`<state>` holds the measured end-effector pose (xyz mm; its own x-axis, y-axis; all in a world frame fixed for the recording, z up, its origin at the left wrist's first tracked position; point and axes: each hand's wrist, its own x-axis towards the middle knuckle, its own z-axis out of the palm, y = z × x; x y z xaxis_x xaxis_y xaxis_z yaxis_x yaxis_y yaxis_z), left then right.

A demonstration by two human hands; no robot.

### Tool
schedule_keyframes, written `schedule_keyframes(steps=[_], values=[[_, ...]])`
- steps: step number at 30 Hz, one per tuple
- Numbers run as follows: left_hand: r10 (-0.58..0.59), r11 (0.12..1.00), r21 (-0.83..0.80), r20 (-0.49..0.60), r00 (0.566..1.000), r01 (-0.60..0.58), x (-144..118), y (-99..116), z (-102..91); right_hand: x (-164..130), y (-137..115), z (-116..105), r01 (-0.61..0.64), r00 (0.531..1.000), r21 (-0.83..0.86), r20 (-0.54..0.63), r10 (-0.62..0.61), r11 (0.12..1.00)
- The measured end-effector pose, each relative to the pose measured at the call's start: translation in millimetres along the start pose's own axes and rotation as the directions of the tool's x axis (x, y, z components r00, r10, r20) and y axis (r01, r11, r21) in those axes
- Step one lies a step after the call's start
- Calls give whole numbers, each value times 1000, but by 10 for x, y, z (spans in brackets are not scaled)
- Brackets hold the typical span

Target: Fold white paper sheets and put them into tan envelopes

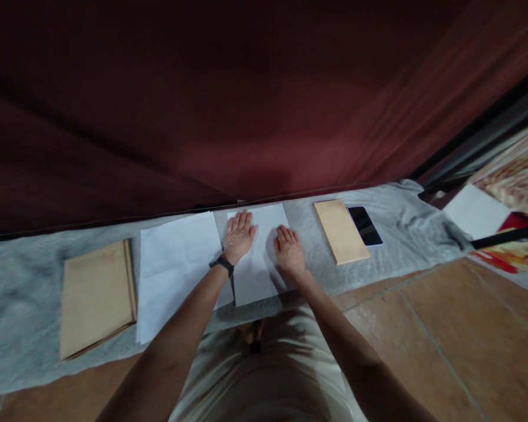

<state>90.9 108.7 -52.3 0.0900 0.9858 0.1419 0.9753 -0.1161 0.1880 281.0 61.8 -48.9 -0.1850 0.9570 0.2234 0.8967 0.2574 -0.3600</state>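
Note:
A sheet of white paper (257,269) lies flat in front of me on a grey cloth. Near its upper left corner rests my left hand (240,235), palm down with the fingers stretched out. My right hand (288,251) is on the right part of the same sheet, its fingers extended and slightly bent. Neither hand grips anything. Just left of this sheet, a stack of larger white papers (171,258) partly passes under my left forearm.
Brown envelopes (94,293) lie at the far left of the grey cloth (308,228). To the right are a narrow stack of tan envelopes (341,231) and a dark-screened phone (365,225). A dark red curtain (264,105) hangs behind; tiled floor (405,328) shows in front.

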Motion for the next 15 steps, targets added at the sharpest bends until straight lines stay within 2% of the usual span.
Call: schedule_keyframes(steps=[7, 10, 15], values=[[10, 1000, 9, -29, 1000, -10, -7, 0, 12, 592, -212, 175, 107, 992, -9, 75, -106, 994], [22, 1000, 10, -37, 999, -21, -14, -7, 5, 687, -210, 268, 117, 992, -30, 58, -115, 993], [23, 1000, 9, -53, 998, -23, -27, -5, -11, 737, -101, 286, 48, 999, -47, 17, -48, 998]])
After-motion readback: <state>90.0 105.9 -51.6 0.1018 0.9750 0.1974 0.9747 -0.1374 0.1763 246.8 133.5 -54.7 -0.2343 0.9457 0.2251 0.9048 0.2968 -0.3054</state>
